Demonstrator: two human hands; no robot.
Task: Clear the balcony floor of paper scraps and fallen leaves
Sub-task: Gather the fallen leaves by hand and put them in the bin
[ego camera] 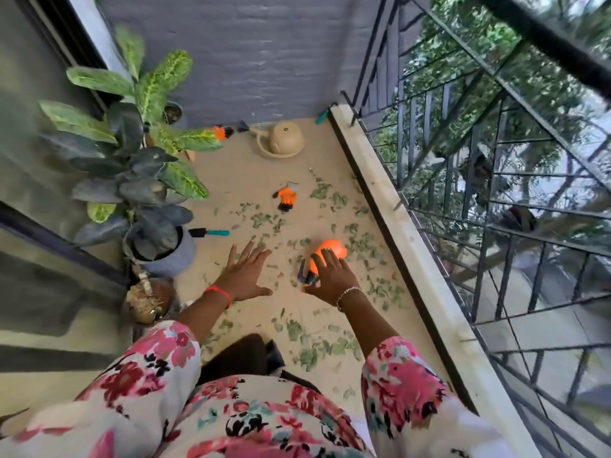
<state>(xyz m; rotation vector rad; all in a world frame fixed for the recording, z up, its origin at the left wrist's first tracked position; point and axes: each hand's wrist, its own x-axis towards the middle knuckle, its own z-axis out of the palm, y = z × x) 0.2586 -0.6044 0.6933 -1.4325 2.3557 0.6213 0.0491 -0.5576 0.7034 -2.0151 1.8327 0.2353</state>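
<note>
Fallen leaves lay scattered over the balcony floor, thickest at two o'clock of the right grip, the nearer one. It and the left grip were both spread wide, holding nothing.

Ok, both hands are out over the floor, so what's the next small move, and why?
Probably lift the orange sprayer aside first: the right hand lies over it, fingers straight, and it sits among the fallen leaves. That would clear the patch for the open left hand to sweep them together.
</note>
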